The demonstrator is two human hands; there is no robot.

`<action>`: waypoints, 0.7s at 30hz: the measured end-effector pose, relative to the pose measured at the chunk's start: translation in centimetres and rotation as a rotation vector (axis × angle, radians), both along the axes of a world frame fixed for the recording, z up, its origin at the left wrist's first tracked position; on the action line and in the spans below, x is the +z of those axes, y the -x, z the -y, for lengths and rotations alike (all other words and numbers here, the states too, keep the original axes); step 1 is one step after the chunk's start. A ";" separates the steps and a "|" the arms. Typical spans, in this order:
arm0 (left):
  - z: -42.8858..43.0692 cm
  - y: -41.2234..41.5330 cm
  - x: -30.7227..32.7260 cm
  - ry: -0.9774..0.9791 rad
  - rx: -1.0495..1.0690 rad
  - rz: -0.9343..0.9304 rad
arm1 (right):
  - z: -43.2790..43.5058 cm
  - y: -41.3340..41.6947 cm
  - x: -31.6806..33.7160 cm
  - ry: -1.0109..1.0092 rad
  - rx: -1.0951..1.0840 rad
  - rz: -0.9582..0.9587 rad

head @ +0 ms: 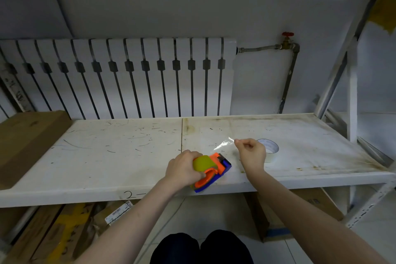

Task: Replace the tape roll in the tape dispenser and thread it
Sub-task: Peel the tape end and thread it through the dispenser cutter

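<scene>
Head camera looks down at our two bare arms reaching over a white shelf [107,156]. Our left hand [184,169] is wrapped tight around the tape dispenser [212,172], which is orange and blue and sits near the front edge of the shelf. A yellow-green roll [202,163] sits in the dispenser, and our fingers hide part of it. Our right hand [251,152] is closed in a pinch on the end of a clear tape strip [224,144]. The strip runs from the dispenser's front up and to the right to our fingertips. It is see-through, so we can only make it out where light shines on it. We cannot tell just how it passes through the dispenser.

Just right of our right hand, a second tape roll [271,149] lies flat on the shelf. Our hand covers its left side.

Far left, a brown cardboard box [27,141] rests on the shelf, cut off by the picture edge. Behind the shelf stands a white radiator [120,77]. A pipe with a red valve [287,34] is at its right. Under the shelf lie more boxes, dim and hard to make out.
</scene>
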State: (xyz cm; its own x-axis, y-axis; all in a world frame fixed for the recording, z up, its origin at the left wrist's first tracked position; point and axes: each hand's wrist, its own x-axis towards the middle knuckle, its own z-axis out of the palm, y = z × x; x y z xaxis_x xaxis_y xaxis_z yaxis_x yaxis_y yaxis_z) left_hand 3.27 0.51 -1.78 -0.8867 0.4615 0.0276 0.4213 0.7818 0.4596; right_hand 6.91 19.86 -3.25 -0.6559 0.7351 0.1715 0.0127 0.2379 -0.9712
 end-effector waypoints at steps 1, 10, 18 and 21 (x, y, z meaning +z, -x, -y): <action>0.0 0.1 0.0 -0.011 0.007 0.007 | 0.2 -0.1 0.9 -0.060 0.033 -0.037; -0.5 0.0 0.4 -0.057 0.039 0.039 | 4.8 -3.0 5.0 -0.802 0.289 -0.246; -0.7 -0.4 1.0 -0.023 0.037 0.039 | 6.8 -4.4 6.7 -0.666 0.334 -0.343; -0.9 -0.3 1.4 -0.018 0.030 0.039 | 7.0 -4.0 8.3 -0.492 0.316 -0.381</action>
State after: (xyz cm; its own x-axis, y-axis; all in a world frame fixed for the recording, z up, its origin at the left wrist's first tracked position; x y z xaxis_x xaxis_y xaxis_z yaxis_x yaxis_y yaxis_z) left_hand 3.59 1.38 -0.35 -0.9008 0.4342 0.0013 0.3793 0.7853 0.4894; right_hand 10.90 12.88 5.08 -0.6537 0.2968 0.6961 -0.4498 0.5873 -0.6728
